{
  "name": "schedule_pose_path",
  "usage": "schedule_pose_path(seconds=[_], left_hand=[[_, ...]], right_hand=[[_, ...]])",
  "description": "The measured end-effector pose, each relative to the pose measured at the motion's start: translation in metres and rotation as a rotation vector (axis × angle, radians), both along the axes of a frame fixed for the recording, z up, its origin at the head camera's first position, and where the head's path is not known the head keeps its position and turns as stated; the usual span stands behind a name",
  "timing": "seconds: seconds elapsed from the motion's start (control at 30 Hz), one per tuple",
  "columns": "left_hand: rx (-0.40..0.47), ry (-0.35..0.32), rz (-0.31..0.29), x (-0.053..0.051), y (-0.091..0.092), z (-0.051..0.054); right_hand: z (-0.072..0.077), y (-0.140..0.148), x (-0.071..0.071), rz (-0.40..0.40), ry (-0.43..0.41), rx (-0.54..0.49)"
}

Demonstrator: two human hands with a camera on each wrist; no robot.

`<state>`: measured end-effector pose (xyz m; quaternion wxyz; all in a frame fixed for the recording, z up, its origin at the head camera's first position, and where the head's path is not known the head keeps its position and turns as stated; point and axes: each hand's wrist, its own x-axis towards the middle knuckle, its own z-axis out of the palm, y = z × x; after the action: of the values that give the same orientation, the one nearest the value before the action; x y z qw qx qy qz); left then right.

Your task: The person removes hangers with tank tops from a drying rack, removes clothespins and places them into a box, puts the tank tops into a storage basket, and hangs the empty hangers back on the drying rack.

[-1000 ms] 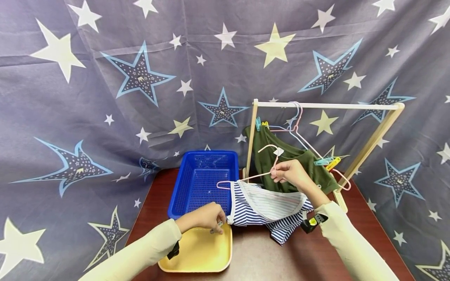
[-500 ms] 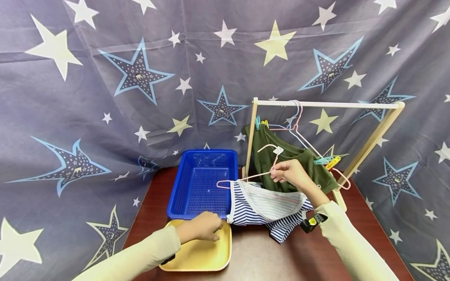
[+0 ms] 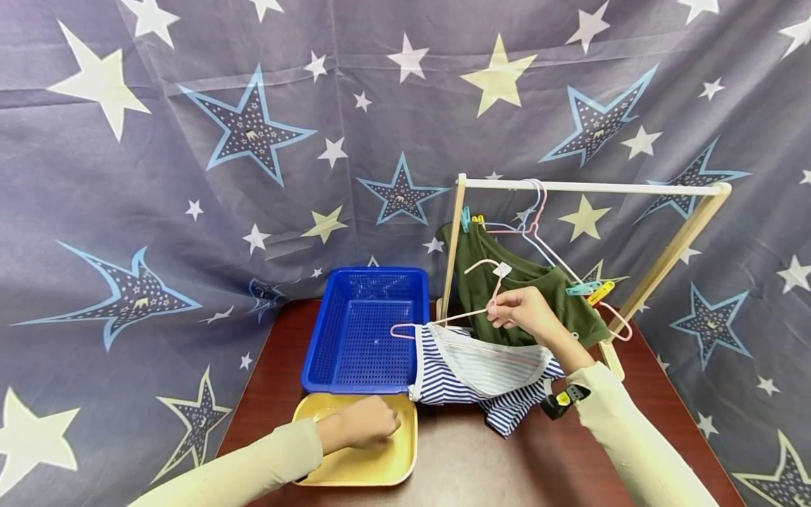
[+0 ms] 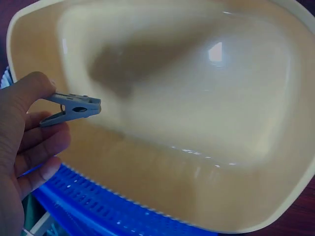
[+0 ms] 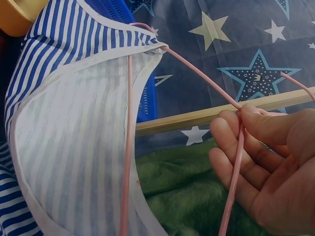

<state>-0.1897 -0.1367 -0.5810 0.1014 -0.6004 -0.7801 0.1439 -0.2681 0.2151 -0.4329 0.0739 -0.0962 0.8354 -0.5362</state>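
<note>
Over the yellow tray [image 3: 405, 458] is the left hand [image 3: 367, 422]; in the left wrist view that hand [image 4: 29, 142] pinches a grey-blue clothespin [image 4: 74, 109] between thumb and finger, above the tray's inside. The right hand [image 3: 519, 313] pinches a pink hanger [image 3: 465, 315] just below its hook, also seen with the hand [image 5: 270, 157] in the right wrist view. From the hanger hangs a blue-and-white striped garment [image 3: 443, 373], its neckline facing up. One pink hanger end sticks out past the garment's left shoulder.
Behind the tray stands a blue perforated basket [image 3: 378, 338]. At the right a wooden rack [image 3: 595, 188] holds a green garment [image 3: 481, 274] on hangers, with teal and yellow clothespins [image 3: 600, 293] at its shoulders. A starry cloth hangs behind the dark red table [image 3: 481, 472].
My left hand has moved down over the yellow tray from near its back right corner, turning over as it went. The right hand and the striped garment have stayed in place.
</note>
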Motion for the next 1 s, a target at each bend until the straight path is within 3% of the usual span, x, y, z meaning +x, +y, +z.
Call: schedule_pose_path(seconds=[0.23,0.47,0.7,1.0], left_hand=[[-0.022,-0.004,-0.053,-0.002,-0.003,-0.007],[-0.078,0.039,-0.098,-0.005,-0.003,-0.016],[-0.119,0.078,-0.087,-0.004,-0.005,-0.031],[-0.08,0.04,-0.037,-0.007,-0.006,-0.039]], right_hand=[[0.002,-0.001,0.001,0.005,0.001,-0.001],[0.002,-0.002,0.001,0.008,0.003,0.009],[-0.001,-0.002,0.001,0.009,-0.008,0.006],[0.0,-0.004,0.001,0.008,-0.009,0.033]])
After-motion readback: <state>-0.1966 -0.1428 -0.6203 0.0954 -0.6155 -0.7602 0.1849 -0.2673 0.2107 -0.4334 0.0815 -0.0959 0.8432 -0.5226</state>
